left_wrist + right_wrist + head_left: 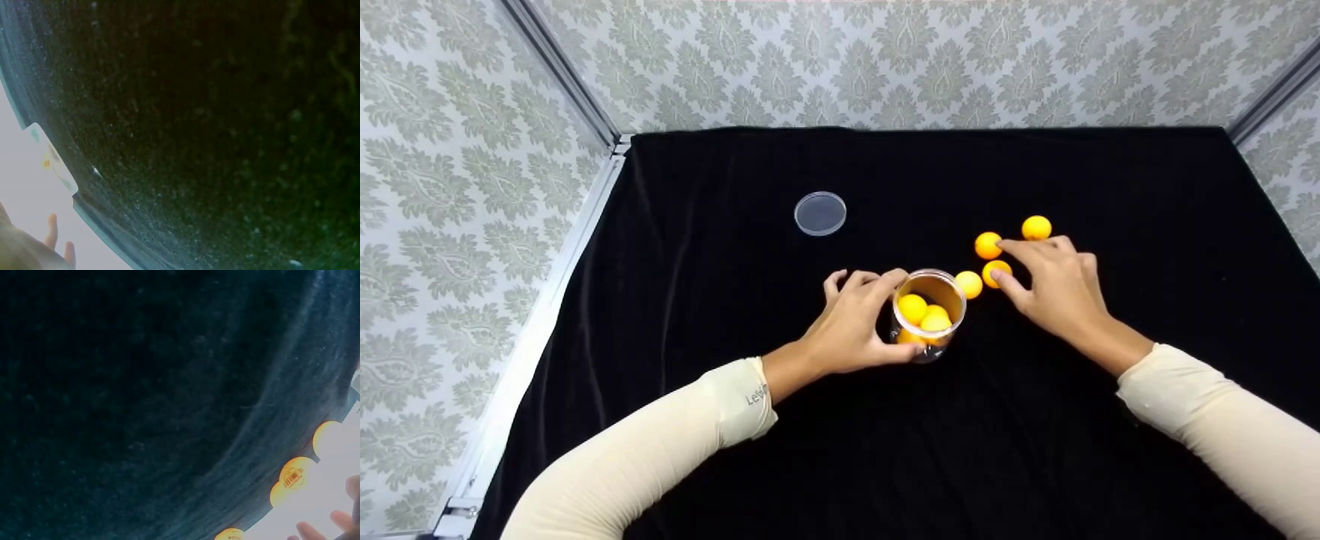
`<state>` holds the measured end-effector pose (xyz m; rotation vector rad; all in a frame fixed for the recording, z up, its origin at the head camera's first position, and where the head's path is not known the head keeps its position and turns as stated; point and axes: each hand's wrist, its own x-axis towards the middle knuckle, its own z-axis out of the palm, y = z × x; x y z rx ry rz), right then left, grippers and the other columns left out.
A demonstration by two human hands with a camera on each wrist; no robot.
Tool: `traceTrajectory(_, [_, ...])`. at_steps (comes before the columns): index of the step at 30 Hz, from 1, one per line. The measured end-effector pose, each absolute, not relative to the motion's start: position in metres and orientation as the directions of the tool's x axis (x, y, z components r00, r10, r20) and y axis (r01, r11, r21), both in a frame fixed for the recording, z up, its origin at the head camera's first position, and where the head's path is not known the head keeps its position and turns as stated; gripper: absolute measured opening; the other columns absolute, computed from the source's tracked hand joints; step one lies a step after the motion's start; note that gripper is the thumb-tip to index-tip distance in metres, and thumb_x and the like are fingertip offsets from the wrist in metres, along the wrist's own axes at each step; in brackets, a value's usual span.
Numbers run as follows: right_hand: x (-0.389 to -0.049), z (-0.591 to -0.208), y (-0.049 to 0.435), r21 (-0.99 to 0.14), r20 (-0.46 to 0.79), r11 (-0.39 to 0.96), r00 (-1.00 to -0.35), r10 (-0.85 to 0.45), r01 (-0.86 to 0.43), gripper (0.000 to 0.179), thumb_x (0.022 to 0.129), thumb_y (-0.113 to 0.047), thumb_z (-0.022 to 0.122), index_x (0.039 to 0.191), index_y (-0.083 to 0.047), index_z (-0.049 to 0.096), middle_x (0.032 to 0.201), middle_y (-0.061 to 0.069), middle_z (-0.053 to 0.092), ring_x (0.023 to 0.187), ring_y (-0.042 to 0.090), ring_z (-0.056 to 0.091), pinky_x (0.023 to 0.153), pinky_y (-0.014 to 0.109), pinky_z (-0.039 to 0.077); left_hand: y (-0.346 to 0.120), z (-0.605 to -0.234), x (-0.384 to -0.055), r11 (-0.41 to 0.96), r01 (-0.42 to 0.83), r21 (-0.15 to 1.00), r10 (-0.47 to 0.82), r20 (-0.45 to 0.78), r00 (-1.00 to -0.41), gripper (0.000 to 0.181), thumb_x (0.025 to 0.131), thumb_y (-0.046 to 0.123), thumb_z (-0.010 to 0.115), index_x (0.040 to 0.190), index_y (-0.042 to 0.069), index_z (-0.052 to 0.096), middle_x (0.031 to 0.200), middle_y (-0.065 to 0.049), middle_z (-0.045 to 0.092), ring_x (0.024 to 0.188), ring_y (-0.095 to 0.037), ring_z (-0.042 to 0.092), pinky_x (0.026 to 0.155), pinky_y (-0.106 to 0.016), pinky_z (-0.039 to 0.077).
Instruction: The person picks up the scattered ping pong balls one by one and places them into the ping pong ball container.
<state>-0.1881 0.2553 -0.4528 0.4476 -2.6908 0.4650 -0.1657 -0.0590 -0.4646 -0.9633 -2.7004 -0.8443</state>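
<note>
Left sleeve cuff [741, 405]: "Le…" (rest unclear); orange ball [297, 473]: marked, unreadable.

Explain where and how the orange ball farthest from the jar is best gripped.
Probably pinched on opposite sides at its widest part, coming from above and the right with the right hand, which is nearest: the farthest ball is round, bare black cloth lies to its right, and another ball sits to its left.
</note>
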Motion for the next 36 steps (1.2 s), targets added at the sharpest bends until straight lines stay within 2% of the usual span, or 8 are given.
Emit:
traceTrajectory(12, [-0.19, -0.463, 0.257, -0.23, 0.418, 0.893, -0.868, -0.268, -0.387, 0.045, 0.089, -0.04, 0.076, 0.13, -0.022, 0.069, 0.126, 0.001, 0.073, 0.104, 0.033, 0.063, 0.071, 0.053, 0.04, -0.059, -0.464, -0.165, 0.638, 0.62, 0.456, 0.537, 0.314, -0.783, 0.088, 0.071, 0.063, 0.078, 0.143, 0.024, 0.047, 0.118, 0.009, 0.07, 0.121, -0.019, 0.054, 0.11, -0.065, 0.024])
traceTrajectory(29, [-0.19, -0.473, 0.254, -0.204, 0.372, 0.905, -0.885, -0.28, -0.372, 0.044, 0.088, -0.039, 0.077, 0.127, -0.02, 0.069, 0.116, 0.004, 0.076, 0.103, 0.034, 0.061, 0.071, 0.058, 0.042, -0.059, -0.463, -0.165, 0.641, 0.621, 0.452, 0.539, 0.311, -0.783, 0.087, 0.07, 0.063, 0.078, 0.142, 0.024, 0.048, 0.11, 0.011, 0.071, 0.12, -0.018, 0.054, 0.109, -0.066, 0.024])
traceTrajectory(36, [-0.191, -0.476, 0.255, -0.194, 0.337, 0.914, -0.9, -0.278, -0.355, 0.046, 0.088, -0.04, 0.077, 0.129, -0.022, 0.068, 0.115, 0.005, 0.076, 0.102, 0.035, 0.061, 0.072, 0.058, 0.042, -0.059, -0.463, -0.165, 0.641, 0.62, 0.452, 0.537, 0.313, -0.783, 0.087, 0.07, 0.063, 0.078, 0.142, 0.025, 0.048, 0.112, 0.011, 0.071, 0.12, -0.019, 0.054, 0.11, -0.066, 0.024])
